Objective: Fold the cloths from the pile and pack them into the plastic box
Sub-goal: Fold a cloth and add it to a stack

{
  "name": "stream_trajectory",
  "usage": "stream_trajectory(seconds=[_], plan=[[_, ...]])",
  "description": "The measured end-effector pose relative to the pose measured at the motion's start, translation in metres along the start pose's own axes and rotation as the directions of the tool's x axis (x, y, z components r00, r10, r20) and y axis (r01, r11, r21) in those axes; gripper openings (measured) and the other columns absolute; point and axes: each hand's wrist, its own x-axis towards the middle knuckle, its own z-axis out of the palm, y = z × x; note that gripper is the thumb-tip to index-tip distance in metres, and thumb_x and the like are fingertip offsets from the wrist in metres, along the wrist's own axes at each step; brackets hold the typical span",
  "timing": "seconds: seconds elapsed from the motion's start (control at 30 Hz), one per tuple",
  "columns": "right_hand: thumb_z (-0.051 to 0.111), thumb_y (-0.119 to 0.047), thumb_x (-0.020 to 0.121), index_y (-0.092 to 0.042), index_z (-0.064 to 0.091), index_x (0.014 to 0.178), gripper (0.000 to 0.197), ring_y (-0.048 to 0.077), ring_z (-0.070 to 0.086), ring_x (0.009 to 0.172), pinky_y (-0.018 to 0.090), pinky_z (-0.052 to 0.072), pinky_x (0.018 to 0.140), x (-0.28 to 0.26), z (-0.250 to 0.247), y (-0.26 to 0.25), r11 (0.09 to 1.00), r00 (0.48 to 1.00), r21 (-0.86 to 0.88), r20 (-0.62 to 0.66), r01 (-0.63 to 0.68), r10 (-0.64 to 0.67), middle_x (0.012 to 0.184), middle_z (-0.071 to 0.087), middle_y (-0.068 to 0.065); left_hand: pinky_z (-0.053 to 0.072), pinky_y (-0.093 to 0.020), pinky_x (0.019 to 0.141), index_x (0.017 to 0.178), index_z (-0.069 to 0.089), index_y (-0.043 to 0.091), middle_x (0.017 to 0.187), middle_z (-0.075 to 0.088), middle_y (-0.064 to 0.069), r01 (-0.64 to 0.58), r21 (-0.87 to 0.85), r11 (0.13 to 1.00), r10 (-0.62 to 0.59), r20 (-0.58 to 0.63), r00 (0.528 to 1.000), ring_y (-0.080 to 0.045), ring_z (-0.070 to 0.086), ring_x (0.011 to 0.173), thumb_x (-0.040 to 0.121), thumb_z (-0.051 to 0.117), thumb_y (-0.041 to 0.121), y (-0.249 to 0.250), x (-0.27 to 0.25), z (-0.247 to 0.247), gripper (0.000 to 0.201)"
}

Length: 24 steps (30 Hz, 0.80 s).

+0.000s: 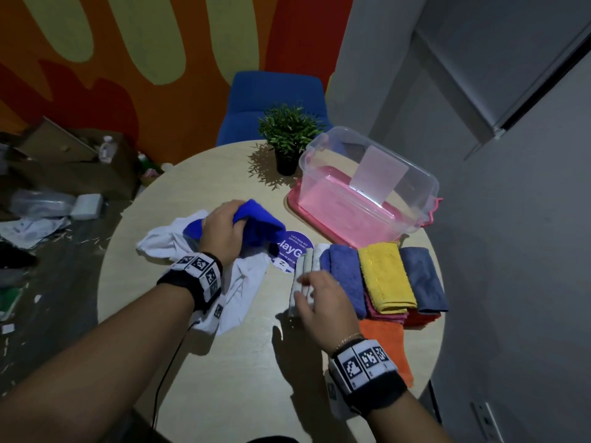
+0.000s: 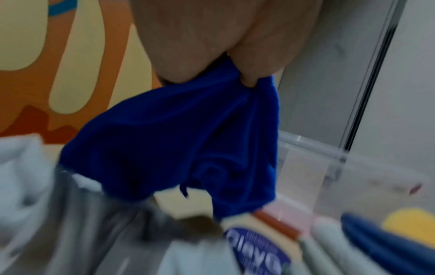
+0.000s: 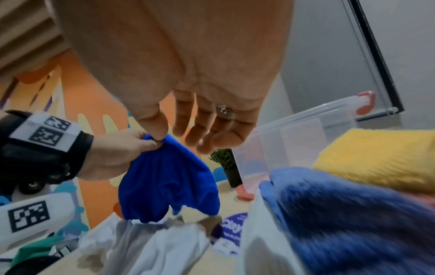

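The left hand (image 1: 220,230) is lifting a bright blue cloth (image 1: 259,228) off the white cloths (image 1: 243,282) that are lying crumpled on the tabletop (image 1: 230,372), on the near-left side of the plastic box (image 1: 367,190). Its fingers (image 2: 249,80) are curling round a bunched corner of the blue cloth, and the rest of it is hanging down loosely, just above the white heap and a purple sticker (image 1: 292,247).

The right hand (image 1: 323,305) is hovering near the folded cloths (image 1: 383,279), which are sitting in a row on the near side of the plastic box: pale grey, blue, yellow and grey-blue, with red and orange ones underneath. Its fingers (image 3: 200,128) are spreading loosely and holding nothing; whether they are touching the pale folded cloth is hard to tell.

The plastic box is standing open on its pink lid (image 1: 307,209) beside a small potted plant (image 1: 289,139), with no cloths visible inside; only a pale card is leaning in it.

Judging from this, the step in hand is picking the next cloth from the pile to fold it. The next move is probably calling for the right hand to take a second corner of the blue cloth, so both hands are stretching it flat before folding. Packing is not yet begun.
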Motion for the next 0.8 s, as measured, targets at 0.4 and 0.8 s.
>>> stream_trajectory(seconds=[0.4,0.8], plan=[[0.075,-0.023,0.084,-0.019,0.058,0.127,0.046,0.007,0.062,0.098,0.029,0.049,0.088,0.058,-0.056,-0.064,0.922,0.974,0.315,-0.093,0.225,-0.206,0.108,0.069,-0.004,0.051,-0.031,0.072,0.105,0.057,0.019,0.088,0.067,-0.004,-0.074,-0.385,0.920,0.287,0.533,0.796,-0.016,0.063,0.079,0.083,0.073,0.002,0.097,-0.001,-0.086,0.032],[0.062,-0.011,0.079,-0.020,0.060,0.083,0.010,0.021,0.057,0.078,0.034,0.046,0.076,0.052,-0.054,-0.078,0.365,0.995,0.931,-0.006,-0.030,0.098,0.080,0.063,0.006,0.047,-0.033,0.067,0.083,0.062,0.011,0.073,0.065,-0.009,0.328,0.282,0.902,-0.425,0.439,0.792,-0.037,0.069,0.084,0.104,0.047,0.030,0.044,-0.040,-0.067,0.032]])
